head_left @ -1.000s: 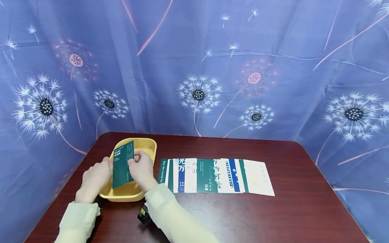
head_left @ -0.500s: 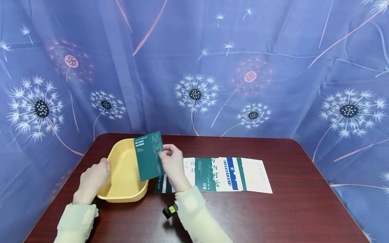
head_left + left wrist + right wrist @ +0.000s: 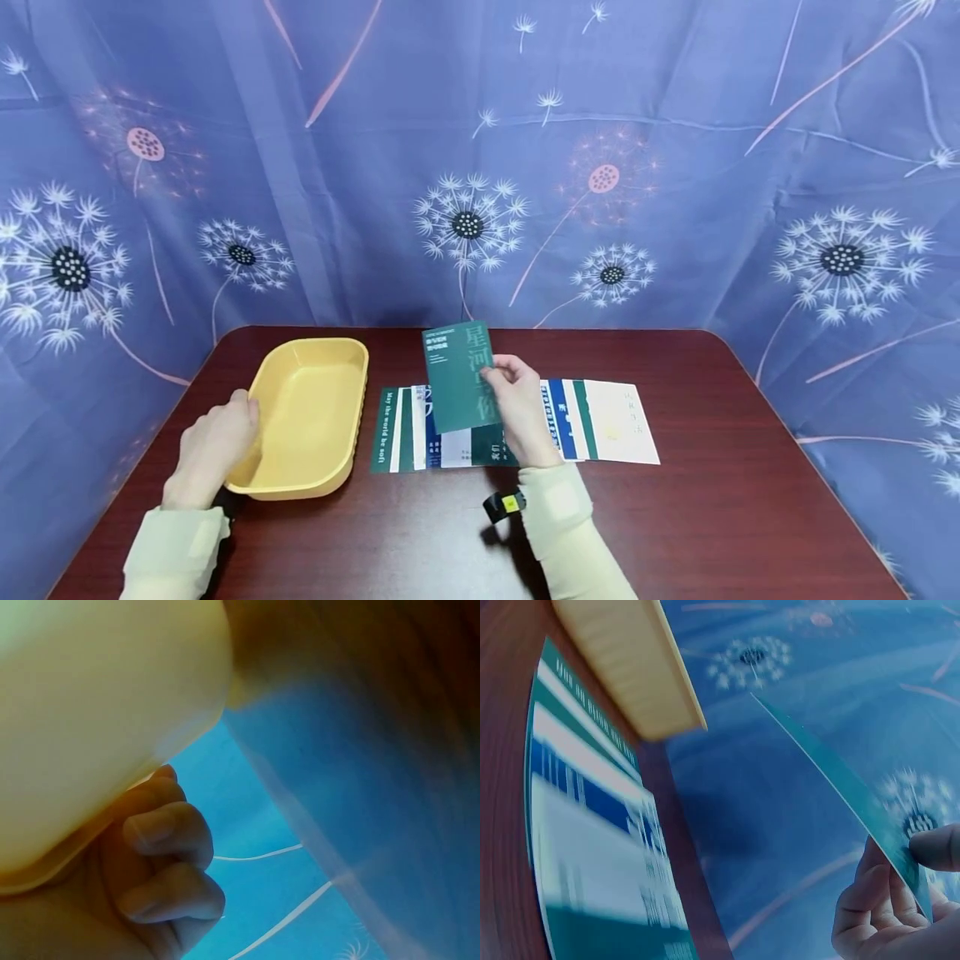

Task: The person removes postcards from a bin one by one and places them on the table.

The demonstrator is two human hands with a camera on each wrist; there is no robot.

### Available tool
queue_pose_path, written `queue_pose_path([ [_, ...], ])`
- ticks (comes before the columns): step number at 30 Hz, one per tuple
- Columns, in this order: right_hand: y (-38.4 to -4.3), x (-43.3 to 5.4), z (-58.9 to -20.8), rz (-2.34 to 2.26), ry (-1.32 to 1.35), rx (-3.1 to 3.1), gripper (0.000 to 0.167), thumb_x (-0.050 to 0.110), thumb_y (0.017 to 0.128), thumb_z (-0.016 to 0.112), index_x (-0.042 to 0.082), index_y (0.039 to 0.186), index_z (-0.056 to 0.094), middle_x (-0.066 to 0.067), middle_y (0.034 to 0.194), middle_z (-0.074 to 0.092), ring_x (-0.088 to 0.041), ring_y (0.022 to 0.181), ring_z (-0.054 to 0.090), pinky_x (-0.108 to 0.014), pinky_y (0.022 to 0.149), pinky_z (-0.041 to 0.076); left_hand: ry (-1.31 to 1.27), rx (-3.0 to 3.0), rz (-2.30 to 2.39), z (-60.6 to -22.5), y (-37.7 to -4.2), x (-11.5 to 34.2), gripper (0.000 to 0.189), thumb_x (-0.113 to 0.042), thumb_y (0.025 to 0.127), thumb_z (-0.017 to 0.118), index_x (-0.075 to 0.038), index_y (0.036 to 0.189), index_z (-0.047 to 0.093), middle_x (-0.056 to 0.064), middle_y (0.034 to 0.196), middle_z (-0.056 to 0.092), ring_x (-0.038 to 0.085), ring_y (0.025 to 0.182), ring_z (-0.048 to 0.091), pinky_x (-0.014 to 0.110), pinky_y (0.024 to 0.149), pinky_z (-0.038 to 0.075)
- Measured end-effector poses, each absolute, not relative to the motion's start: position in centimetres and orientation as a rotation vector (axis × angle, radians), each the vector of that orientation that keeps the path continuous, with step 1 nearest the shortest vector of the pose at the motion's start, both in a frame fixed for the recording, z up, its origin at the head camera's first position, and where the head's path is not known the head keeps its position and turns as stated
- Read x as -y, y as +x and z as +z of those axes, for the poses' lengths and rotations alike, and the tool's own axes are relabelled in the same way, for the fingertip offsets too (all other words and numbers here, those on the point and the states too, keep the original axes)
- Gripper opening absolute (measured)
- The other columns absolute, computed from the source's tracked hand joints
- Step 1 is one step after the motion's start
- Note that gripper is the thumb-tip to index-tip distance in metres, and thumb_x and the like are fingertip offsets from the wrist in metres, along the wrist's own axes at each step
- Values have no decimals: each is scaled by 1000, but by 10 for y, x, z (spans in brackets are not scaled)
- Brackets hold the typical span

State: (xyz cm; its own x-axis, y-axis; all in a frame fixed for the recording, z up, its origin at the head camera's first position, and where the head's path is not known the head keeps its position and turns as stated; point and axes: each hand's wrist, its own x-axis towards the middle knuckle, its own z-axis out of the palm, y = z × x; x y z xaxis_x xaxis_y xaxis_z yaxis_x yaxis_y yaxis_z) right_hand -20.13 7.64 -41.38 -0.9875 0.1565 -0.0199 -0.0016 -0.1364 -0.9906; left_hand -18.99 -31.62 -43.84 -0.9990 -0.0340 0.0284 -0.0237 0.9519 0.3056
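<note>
A green card point(image 3: 459, 375) with pale lettering is pinched at its right edge by my right hand point(image 3: 521, 408), thumb on its face and fingers behind, as the right wrist view shows. It hangs above an overlapping row of printed cards point(image 3: 618, 421) in green, white and blue, hiding part of the middle. On the left stands a yellow plastic basin point(image 3: 311, 417), with nothing visible inside. My left hand point(image 3: 217, 442) grips its left rim; in the left wrist view, curled fingers point(image 3: 176, 829) show below the basin wall point(image 3: 112, 712).
The dark red wooden table point(image 3: 712, 517) has rounded far corners. Behind it and at both sides hangs a blue curtain point(image 3: 360, 208) with dandelion prints. A small black device point(image 3: 501, 505) with a yellow label sits under the right wrist.
My right hand has lifted the green card out of the basin and carried it right, over the row of cards. The left hand stays on the basin rim. The head view has shifted slightly.
</note>
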Motion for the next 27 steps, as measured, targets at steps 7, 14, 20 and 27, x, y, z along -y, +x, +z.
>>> queue_pose_path([
  [7, -198, -113, -413, 2241, -260, 1992, 14, 5, 93, 61, -2, 105, 63, -6, 83, 65, -14, 67, 62, -28, 58, 51, 44, 3073, -464, -437, -192, 320, 37, -23, 105, 28, 8, 96, 46, 33, 77, 57, 49, 63, 56, 58, 51, 41],
  [14, -199, -139, -415, 2208, -332, 1981, 15, 5, 93, 61, -3, 105, 62, -3, 82, 64, -12, 66, 62, -27, 57, 51, 42, 3063, -458, -438, -192, 318, 36, -22, 105, 28, 8, 96, 46, 36, 80, 57, 52, 66, 56, 59, 51, 41],
  [20, -198, -160, -414, 2190, -385, 1973, 18, 7, 94, 61, -6, 108, 60, -1, 81, 62, -10, 66, 61, -25, 58, 51, 46, 3068, -464, -438, -193, 318, 37, -23, 105, 28, 8, 96, 46, 37, 81, 57, 53, 67, 57, 60, 52, 41],
  [27, -196, -201, -419, 2096, -451, 2015, 20, 10, 96, 61, -4, 110, 59, 1, 81, 63, -9, 66, 61, -26, 59, 51, 62, 3081, -473, -439, -191, 319, 38, -24, 106, 26, 7, 97, 46, 36, 81, 57, 51, 66, 57, 59, 52, 41],
])
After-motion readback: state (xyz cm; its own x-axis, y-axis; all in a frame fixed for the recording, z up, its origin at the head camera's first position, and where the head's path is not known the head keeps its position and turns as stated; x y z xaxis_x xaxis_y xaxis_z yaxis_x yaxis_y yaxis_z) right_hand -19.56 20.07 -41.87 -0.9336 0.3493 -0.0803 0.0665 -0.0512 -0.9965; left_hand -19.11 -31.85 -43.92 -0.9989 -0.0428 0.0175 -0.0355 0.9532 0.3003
